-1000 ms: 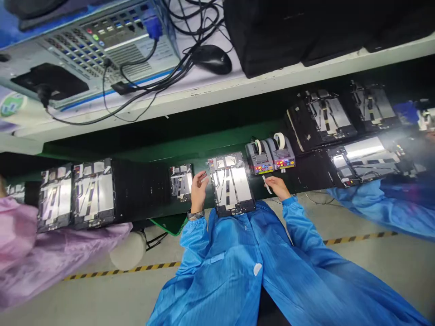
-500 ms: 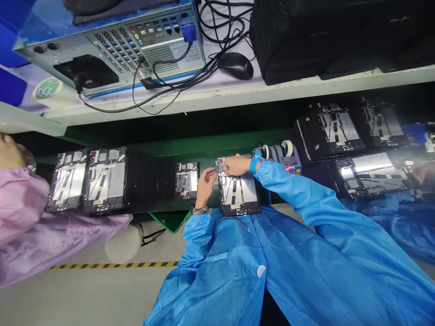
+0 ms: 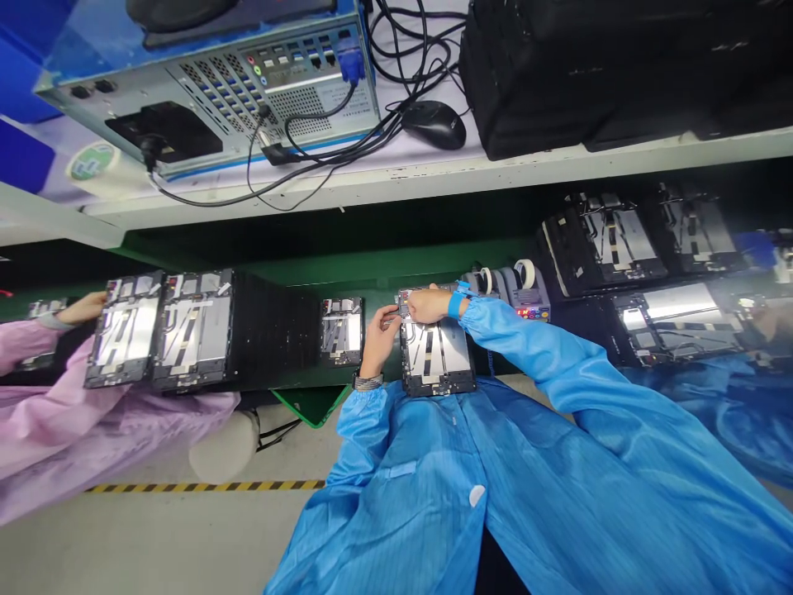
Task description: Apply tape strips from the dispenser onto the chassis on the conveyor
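— Workbench with a white shelf (image 3: 396, 175) over it, holding a computer (image 3: 211, 91), a mouse (image 3: 434, 126) and loose cables (image 3: 347, 140). What's below that?

— A black belt (image 3: 276, 330) runs along under the shelf, carrying opened tablets (image 3: 192, 329), all metal plates and dark tape strips.

— Which one is at the hands?

— The one right in front of the person, a tablet (image 3: 437, 354) lying flat at the belt's near edge, with a smaller tablet (image 3: 341, 332) just beside it and two tape dispensers (image 3: 505, 291) past its far corner.

— And the hands?

— Both are at its far left corner. The left hand (image 3: 376, 347) has its fingers bent and pinched in on the corner, and the right hand (image 3: 430, 306), wearing a blue wrist strap (image 3: 455, 304), comes across with its fingers curled over the same spot. Whether they're gripping the tablet or some small piece there, I can't tell.

— Anyone else nearby?

— A co-worker's hand (image 3: 80, 308) in a pink sleeve (image 3: 37, 347) lies beside the tablets on the left, and a blue sleeve (image 3: 712, 397) sits at the right.
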`<state>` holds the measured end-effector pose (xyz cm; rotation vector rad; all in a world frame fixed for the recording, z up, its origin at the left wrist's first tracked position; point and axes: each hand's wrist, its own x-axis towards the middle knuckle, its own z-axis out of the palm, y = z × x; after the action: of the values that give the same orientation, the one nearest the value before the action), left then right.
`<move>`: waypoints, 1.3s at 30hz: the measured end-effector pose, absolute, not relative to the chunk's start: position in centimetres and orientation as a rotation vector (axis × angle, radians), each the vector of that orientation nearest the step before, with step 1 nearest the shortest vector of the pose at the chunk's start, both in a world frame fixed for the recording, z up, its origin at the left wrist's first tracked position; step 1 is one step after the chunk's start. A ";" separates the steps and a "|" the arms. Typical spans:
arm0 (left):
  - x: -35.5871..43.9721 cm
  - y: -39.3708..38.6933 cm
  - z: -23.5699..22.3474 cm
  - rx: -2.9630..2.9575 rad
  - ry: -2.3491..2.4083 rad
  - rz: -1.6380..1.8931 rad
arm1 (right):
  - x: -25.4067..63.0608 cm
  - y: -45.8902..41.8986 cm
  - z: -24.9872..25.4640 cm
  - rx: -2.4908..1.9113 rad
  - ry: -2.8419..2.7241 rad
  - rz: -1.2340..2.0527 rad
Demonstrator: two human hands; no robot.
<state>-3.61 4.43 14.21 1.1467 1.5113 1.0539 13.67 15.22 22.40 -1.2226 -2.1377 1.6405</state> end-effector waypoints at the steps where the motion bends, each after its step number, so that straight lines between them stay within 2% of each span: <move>1: -3.6 4.4 14.2 1.149 1.514 1.050 | 14.1 15.0 22.4 -1.194 -2.072 1.656; 7: -3.5 4.6 14.3 1.196 1.552 1.033 | 15.0 14.3 23.1 -1.084 -1.785 1.669; 13: -3.6 5.1 15.5 1.361 1.670 0.880 | 12.7 14.8 23.8 -1.254 -2.196 1.559; 22: 0.1 4.7 19.4 1.661 2.121 0.434 | 13.1 15.7 25.4 -1.416 -2.727 1.431; 26: -0.2 4.6 18.6 1.639 2.082 0.520 | 14.2 15.9 25.5 -1.493 -2.963 1.254; 31: -1.2 4.5 17.2 1.557 1.953 0.701 | 16.9 15.2 25.1 -1.563 -2.788 1.337; 39: -0.4 3.9 17.0 1.577 2.006 0.714 | 20.0 13.8 24.3 -1.762 -2.501 1.373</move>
<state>-0.44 3.88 16.96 1.5766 2.0062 0.7145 19.96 13.76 24.25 -1.7620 -2.5009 1.3730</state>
